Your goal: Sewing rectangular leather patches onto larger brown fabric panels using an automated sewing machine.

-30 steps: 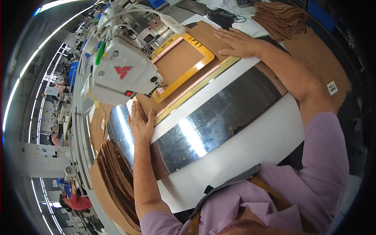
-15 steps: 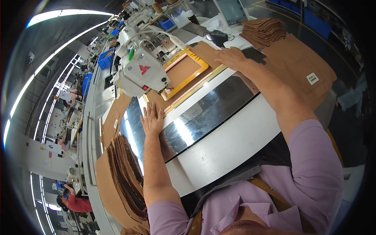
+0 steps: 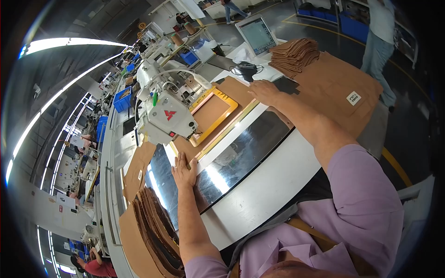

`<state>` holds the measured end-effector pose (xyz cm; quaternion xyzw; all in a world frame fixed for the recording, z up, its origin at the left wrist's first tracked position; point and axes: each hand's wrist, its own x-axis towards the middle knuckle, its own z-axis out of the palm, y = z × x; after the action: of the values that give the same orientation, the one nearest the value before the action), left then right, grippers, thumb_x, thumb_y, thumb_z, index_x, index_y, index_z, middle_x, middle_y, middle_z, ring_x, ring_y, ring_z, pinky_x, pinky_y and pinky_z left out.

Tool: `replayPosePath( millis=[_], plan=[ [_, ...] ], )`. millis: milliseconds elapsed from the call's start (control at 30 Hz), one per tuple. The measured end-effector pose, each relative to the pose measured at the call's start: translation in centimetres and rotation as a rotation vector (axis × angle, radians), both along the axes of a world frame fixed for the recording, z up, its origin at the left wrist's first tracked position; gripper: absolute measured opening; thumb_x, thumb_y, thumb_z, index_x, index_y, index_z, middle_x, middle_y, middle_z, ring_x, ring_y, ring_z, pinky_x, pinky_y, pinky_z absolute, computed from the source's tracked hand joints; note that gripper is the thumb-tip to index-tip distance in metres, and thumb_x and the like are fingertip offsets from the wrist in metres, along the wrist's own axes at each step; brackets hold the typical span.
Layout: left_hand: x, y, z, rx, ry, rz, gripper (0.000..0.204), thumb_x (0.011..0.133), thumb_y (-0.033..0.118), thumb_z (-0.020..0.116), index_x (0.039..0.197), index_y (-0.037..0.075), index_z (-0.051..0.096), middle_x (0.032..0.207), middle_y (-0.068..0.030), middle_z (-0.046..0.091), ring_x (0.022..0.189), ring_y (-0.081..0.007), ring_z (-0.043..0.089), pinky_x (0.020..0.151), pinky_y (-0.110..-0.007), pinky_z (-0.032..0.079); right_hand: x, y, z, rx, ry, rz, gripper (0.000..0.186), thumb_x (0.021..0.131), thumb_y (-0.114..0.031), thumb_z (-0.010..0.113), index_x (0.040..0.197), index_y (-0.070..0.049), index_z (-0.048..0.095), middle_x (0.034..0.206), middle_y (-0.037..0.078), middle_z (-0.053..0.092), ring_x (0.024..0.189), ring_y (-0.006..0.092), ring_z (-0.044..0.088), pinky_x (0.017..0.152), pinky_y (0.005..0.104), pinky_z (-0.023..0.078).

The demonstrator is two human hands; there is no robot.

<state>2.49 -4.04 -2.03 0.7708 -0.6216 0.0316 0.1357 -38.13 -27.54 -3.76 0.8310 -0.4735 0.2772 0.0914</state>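
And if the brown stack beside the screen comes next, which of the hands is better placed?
Likely the right hand: it rests close to that brown stack, while the left hand lies farther off, near the machine head.

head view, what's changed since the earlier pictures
The view has tilted up: bench things sit lower, and the pale-framed rectangular screen now shows whole. A person in light-blue trousers now shows at upper right. Nothing was visibly grasped or released. The left hand and right hand stay near opposite ends of the narrow yellow strip; the rectangular yellow frame stays over the flat brown sheet.
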Motion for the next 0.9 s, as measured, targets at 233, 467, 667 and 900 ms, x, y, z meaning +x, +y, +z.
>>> replayPosePath(
  millis=[233, 467, 667, 900],
  plan=[
    [-0.9, -0.4, 0.6, -0.037, -0.004, 0.005, 0.072, 0.096, 0.054, 0.05, 0.151, 0.008, 0.047, 0.159, -0.012, 0.041, 0.151, -0.0285, 0.03, 0.123, -0.049, 0.019, -0.5, 0.1, -0.1, -0.033, -0.09, -0.01, 0.036, 0.102, -0.033, 0.05, 0.111, -0.004, 0.069, 0.12, 0.013, 0.067, 0.118, 0.0298, 0.061, 0.103, 0.0449, 0.045],
    [-0.6, -0.5, 0.4, -0.036, 0.012, 0.02, 0.075, 0.095, 0.057, 0.05, 0.151, 0.008, 0.045, 0.16, -0.0091, 0.04, 0.152, -0.0255, 0.028, 0.124, -0.048, 0.018, -0.5, -0.3, -0.1, -0.017, -0.082, -0.056, 0.038, 0.101, -0.036, 0.051, 0.112, -0.004, 0.069, 0.118, 0.014, 0.068, 0.117, 0.0302, 0.06, 0.103, 0.0437, 0.045],
    [-0.5, -0.6, 0.2, -0.04, 0.021, 0.019, 0.073, 0.095, 0.054, 0.052, 0.15, 0.006, 0.046, 0.159, -0.0103, 0.042, 0.151, -0.0255, 0.029, 0.123, -0.048, 0.019, -0.5, -0.5, -0.4, -0.054, -0.1, -0.051, 0.037, 0.101, -0.036, 0.052, 0.109, -0.004, 0.069, 0.118, 0.013, 0.067, 0.118, 0.0291, 0.059, 0.103, 0.0458, 0.044],
    [0.0, -0.7, -0.4, -0.076, 0.001, 0.015, 0.072, 0.094, 0.052, 0.055, 0.148, 0.005, 0.049, 0.156, -0.0137, 0.045, 0.15, -0.0301, 0.032, 0.122, -0.049, 0.02, -0.7, -0.6, -0.6, -0.02, -0.105, -0.035, 0.039, 0.101, -0.038, 0.052, 0.113, -0.004, 0.069, 0.125, 0.013, 0.064, 0.123, 0.0289, 0.056, 0.109, 0.0497, 0.039]
  ],
)
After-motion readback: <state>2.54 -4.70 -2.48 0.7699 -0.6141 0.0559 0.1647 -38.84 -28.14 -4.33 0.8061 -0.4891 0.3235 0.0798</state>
